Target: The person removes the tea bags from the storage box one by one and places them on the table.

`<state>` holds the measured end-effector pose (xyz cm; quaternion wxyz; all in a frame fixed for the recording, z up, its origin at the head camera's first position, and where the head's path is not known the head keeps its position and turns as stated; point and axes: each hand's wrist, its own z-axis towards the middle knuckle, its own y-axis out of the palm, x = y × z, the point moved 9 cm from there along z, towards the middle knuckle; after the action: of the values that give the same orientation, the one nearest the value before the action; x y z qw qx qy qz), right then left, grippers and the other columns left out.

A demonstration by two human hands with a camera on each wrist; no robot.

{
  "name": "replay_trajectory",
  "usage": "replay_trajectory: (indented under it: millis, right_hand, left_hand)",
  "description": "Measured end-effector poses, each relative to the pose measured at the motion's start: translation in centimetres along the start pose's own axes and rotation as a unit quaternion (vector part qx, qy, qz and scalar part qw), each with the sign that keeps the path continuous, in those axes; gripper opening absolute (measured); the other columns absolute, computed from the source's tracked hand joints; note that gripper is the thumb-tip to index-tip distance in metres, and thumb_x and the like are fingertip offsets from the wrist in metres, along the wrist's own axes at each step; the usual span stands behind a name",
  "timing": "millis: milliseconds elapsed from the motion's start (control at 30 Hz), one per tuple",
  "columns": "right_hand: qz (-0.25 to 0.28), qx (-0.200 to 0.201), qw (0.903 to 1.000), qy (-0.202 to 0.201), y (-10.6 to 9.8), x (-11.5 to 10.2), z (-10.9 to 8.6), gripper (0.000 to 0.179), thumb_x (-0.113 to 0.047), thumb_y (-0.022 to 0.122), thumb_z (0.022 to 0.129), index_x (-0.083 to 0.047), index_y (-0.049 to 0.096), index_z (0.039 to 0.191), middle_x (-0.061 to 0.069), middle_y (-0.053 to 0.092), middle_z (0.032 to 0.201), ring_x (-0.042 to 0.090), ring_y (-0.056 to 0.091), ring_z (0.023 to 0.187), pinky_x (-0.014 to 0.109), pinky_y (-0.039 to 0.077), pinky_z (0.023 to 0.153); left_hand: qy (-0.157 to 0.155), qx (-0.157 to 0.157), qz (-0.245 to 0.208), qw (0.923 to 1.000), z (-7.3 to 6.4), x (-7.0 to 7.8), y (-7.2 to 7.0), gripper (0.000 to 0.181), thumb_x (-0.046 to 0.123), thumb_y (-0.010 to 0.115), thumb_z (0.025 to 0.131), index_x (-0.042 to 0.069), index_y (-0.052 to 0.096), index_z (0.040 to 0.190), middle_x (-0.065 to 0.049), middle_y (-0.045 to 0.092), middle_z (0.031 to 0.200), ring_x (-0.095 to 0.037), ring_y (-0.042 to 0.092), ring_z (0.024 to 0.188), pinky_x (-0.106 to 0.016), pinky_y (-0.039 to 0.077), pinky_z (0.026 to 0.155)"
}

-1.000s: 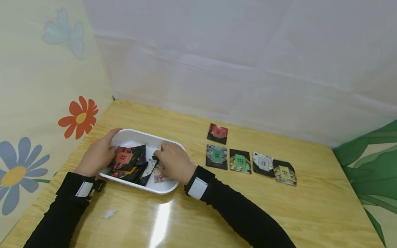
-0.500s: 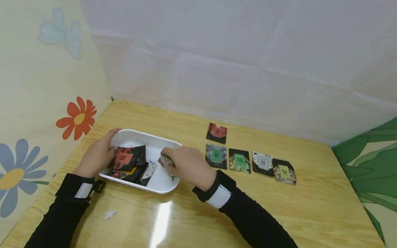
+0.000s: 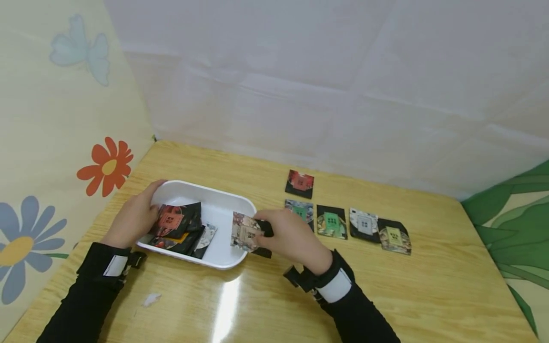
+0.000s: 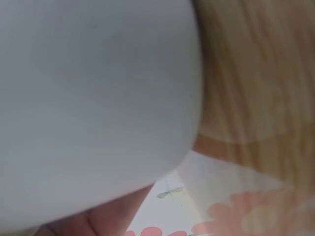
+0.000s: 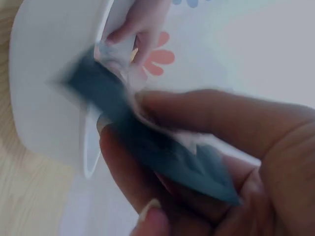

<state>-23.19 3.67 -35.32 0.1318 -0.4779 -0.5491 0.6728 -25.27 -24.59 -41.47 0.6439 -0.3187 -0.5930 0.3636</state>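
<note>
My left hand [image 3: 134,216] grips the left end of a white plastic tray [image 3: 182,190], thumb inside the rim. In the left wrist view the tray's outer wall [image 4: 98,98] covers most of the frame, with part of a finger [image 4: 106,214] below it. A pile of dark printed sachets [image 3: 171,220] lies in the tray's left half; a grey-white patterned one [image 3: 206,238] sits at its right side. Over the tray's right rim, my right hand [image 3: 296,238] pinches a sachet with a beige label [image 3: 245,232]. That sachet [image 5: 142,142] is blurred and edge-on in the right wrist view.
On the wooden table [image 3: 300,305], right of the tray, lie sachets with a green label [image 3: 332,222], a silver label [image 3: 364,225] and a yellow label [image 3: 394,237]. Another green-label sachet [image 3: 300,208] is partly behind my right hand. A red sachet [image 3: 299,183] lies behind it.
My right hand has lifted the beige-label sachet from the tray's floor and moved right, turning its printed face into view. My left hand keeps its hold on the tray.
</note>
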Motion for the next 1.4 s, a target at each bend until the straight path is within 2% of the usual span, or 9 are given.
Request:
replay_trajectory:
  millis: [100,167,433,500,633,800,1033,1200,1400]
  right_hand:
    - [0.024,-0.012,0.9994,-0.021,-0.2,0.9,-0.2,0.026,-0.031,0.071,0.085,-0.014,0.057,0.070,-0.008,0.043,0.059,0.005,0.038,0.050,0.019,0.033,0.049]
    - [0.050,-0.021,0.9981,-0.029,-0.4,1.8,-0.3,0.032,-0.032,0.069,0.086,-0.016,0.051,0.066,-0.008,0.032,0.055,0.006,0.032,0.047,0.020,0.029,0.047]
    - [0.084,-0.013,0.9958,-0.034,-1.8,4.5,0.1,0.022,-0.036,0.062,0.091,-0.017,0.065,0.103,-0.006,0.044,0.062,0.009,0.035,0.047,0.024,0.035,0.049]
    - [0.092,-0.003,0.9954,-0.028,-2.4,5.1,0.4,0.022,-0.037,0.058,0.093,-0.017,0.062,0.102,-0.004,0.040,0.057,0.013,0.038,0.045,0.025,0.036,0.048]
    - [0.131,0.029,0.9909,0.014,-4.2,7.6,0.2,0.030,-0.042,0.049,0.097,-0.013,0.058,0.096,0.006,0.043,0.060,0.023,0.053,0.056,0.031,0.046,0.055]
    - [0.186,0.112,0.9698,0.111,-7.5,13.6,-1.0,0.043,-0.046,0.045,0.097,-0.006,0.059,0.093,0.015,0.049,0.079,0.028,0.049,0.067,0.035,0.043,0.059]
    - [0.173,0.212,0.9379,0.213,-9.7,21.8,-3.5,0.037,-0.031,0.050,0.099,-0.003,0.059,0.121,0.018,0.062,0.101,0.032,0.060,0.089,0.035,0.050,0.068]
    - [0.175,0.202,0.9229,0.278,-8.7,24.9,-3.8,0.045,-0.019,0.051,0.098,0.001,0.048,0.137,0.024,0.063,0.116,0.036,0.064,0.098,0.035,0.049,0.066]
    - [0.141,0.177,0.9260,0.303,-7.4,26.3,-3.2,0.047,-0.020,0.053,0.096,0.005,0.049,0.135,0.026,0.064,0.112,0.034,0.066,0.093,0.036,0.052,0.071]
  left_hand:
    - [-0.005,-0.001,0.000,1.0000,0.0,-0.1,0.0,0.059,-0.001,0.053,0.090,0.003,0.033,0.146,-0.032,0.055,0.122,-0.046,0.057,0.100,-0.065,0.040,0.089]
    - [-0.008,-0.001,0.000,1.0000,-0.1,-0.1,0.0,0.059,-0.001,0.053,0.090,0.003,0.033,0.146,-0.032,0.055,0.121,-0.046,0.057,0.099,-0.065,0.041,0.088]
    - [-0.007,0.000,0.001,1.0000,-0.2,-0.3,0.0,0.060,-0.001,0.052,0.090,0.003,0.033,0.146,-0.032,0.054,0.122,-0.046,0.057,0.101,-0.065,0.040,0.089]
    - [-0.005,0.004,0.001,1.0000,-0.3,-0.4,-0.1,0.060,-0.002,0.052,0.090,0.003,0.033,0.146,-0.032,0.054,0.122,-0.046,0.056,0.102,-0.065,0.040,0.089]
    - [-0.001,0.009,0.003,1.0000,-0.5,-0.4,-0.2,0.059,-0.002,0.051,0.089,0.002,0.034,0.145,-0.032,0.055,0.121,-0.046,0.057,0.099,-0.065,0.041,0.087]
    - [0.005,0.008,0.008,0.9999,-0.3,-0.1,-0.1,0.059,-0.001,0.051,0.089,0.001,0.034,0.145,-0.033,0.055,0.120,-0.046,0.058,0.099,-0.065,0.041,0.087]
    - [0.014,0.009,0.010,0.9998,0.0,0.1,-0.1,0.059,-0.002,0.052,0.089,0.001,0.034,0.145,-0.034,0.056,0.118,-0.045,0.058,0.096,-0.065,0.041,0.087]
    - [0.007,0.005,0.010,0.9999,0.0,-0.1,0.0,0.058,0.000,0.051,0.090,0.002,0.033,0.145,-0.034,0.055,0.118,-0.045,0.058,0.096,-0.065,0.042,0.086]
    - [0.005,0.002,0.009,0.9999,-0.1,-0.1,-0.1,0.059,0.000,0.052,0.089,0.002,0.033,0.146,-0.034,0.055,0.119,-0.046,0.058,0.098,-0.065,0.041,0.086]
